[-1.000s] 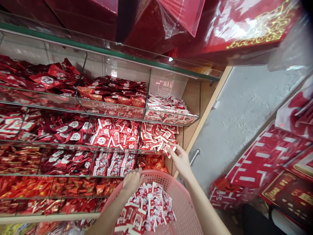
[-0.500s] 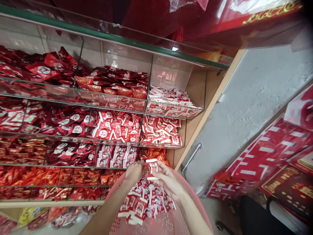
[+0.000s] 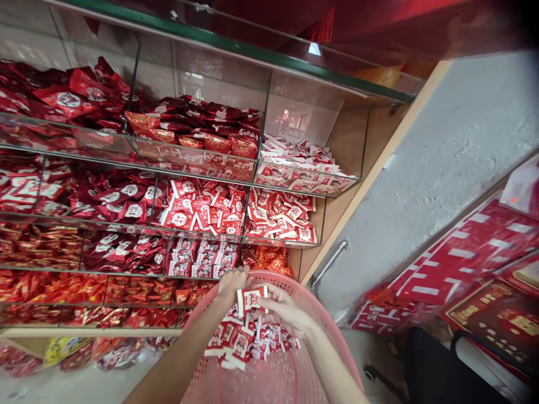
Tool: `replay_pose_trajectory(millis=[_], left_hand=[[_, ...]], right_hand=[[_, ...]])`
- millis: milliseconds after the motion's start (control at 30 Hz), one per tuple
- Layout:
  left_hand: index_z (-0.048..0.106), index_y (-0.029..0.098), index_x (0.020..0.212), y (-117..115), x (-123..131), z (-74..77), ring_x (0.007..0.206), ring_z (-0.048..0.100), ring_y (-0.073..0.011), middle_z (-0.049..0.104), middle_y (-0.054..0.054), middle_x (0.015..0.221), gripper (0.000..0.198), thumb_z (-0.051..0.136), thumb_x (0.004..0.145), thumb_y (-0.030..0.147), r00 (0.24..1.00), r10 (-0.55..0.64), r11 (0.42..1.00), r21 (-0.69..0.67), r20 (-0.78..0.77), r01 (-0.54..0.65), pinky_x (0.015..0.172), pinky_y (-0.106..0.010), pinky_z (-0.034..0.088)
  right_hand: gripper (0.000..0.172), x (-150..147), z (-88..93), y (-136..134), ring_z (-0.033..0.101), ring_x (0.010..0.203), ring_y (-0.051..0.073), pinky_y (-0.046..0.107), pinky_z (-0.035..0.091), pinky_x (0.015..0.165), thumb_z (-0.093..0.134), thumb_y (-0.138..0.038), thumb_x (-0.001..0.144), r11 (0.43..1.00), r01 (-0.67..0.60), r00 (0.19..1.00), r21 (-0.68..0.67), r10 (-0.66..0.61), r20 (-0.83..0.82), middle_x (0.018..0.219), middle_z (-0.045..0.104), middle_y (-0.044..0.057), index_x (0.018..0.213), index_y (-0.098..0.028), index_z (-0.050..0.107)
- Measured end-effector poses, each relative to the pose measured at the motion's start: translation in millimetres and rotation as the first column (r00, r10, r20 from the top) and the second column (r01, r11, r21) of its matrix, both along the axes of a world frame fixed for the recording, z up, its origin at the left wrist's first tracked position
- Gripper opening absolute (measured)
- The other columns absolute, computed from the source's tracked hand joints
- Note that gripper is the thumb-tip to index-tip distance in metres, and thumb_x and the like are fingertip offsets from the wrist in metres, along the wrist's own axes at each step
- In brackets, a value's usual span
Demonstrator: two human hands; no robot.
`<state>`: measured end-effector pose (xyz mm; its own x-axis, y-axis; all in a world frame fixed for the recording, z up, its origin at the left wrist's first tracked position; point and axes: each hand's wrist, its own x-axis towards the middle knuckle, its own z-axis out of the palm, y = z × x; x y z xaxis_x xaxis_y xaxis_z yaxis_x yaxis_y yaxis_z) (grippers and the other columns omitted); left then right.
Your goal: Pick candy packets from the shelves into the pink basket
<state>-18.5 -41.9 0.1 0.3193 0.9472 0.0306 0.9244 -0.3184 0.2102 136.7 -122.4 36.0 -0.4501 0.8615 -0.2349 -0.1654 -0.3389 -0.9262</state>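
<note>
My right hand [image 3: 283,308] pinches a small red and white candy packet [image 3: 251,300], lying sideways, with its printed side toward me. Close to the packet's left end, my left hand [image 3: 234,285] is closed with its fingers curled at the far rim of a pink plastic basket [image 3: 337,342]. What it grips is hidden from me. Below both hands, many loose candy packets [image 3: 239,339] in red and white wrappers lie heaped inside the basket, toward its far side. The perforated basket wall shows on either side of my forearms.
Ahead stands a glass shelf unit [image 3: 202,226] with compartments of red wrapped sweets. Its wooden side panel [image 3: 367,180] meets a grey wall [image 3: 455,140]. A black chair [image 3: 435,367] stands at the lower right, near red printed packages [image 3: 446,261]. Bagged goods [image 3: 122,352] lie under the shelves.
The packet in my right hand has turned from upright to sideways and sunk lower over the basket. My view has shifted slightly, and more of the basket's far rim shows.
</note>
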Motion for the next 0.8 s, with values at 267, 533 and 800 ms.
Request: replay_pose_trajectory(millis=[267,533,800], left_hand=[[0.052,0.019,0.108,1.4,-0.9,-8.9,0.088,0.063,-0.0229,0.065,-0.010,0.098,0.032,0.032,0.089,0.035,1.000,-0.007,0.998,0.069,-0.004,0.007,0.073,-0.034,0.047],[0.052,0.019,0.109,0.1,-0.6,-6.0,0.091,0.062,-0.0231,0.065,-0.011,0.101,0.033,0.031,0.089,0.035,1.000,-0.005,0.999,0.049,-0.010,0.005,0.075,-0.035,0.047],[0.053,0.019,0.106,0.8,-1.1,-8.8,0.089,0.062,-0.0223,0.065,-0.010,0.100,0.030,0.032,0.089,0.032,1.000,-0.014,0.996,0.085,-0.004,0.015,0.072,-0.033,0.047]], right_hand=[[0.055,5.0,-56.2,8.8,0.058,0.043,0.009,0.013,0.039,0.037,0.085,-0.042,0.040,0.969,-0.173,0.936,-0.178,0.218,0.277,0.059,0.060,-0.006,0.072,-0.017,0.048],[0.053,-9.1,-83.3,11.6,0.058,0.042,0.010,0.015,0.041,0.039,0.084,-0.042,0.041,0.967,-0.163,0.921,-0.195,0.220,0.320,0.056,0.063,-0.002,0.076,-0.015,0.053],[0.031,-20.4,-95.3,12.9,0.053,0.039,0.010,0.021,0.041,0.041,0.070,-0.022,0.059,1.000,0.021,0.871,0.011,-0.024,0.491,0.054,0.053,-0.009,0.079,-0.019,0.046]])
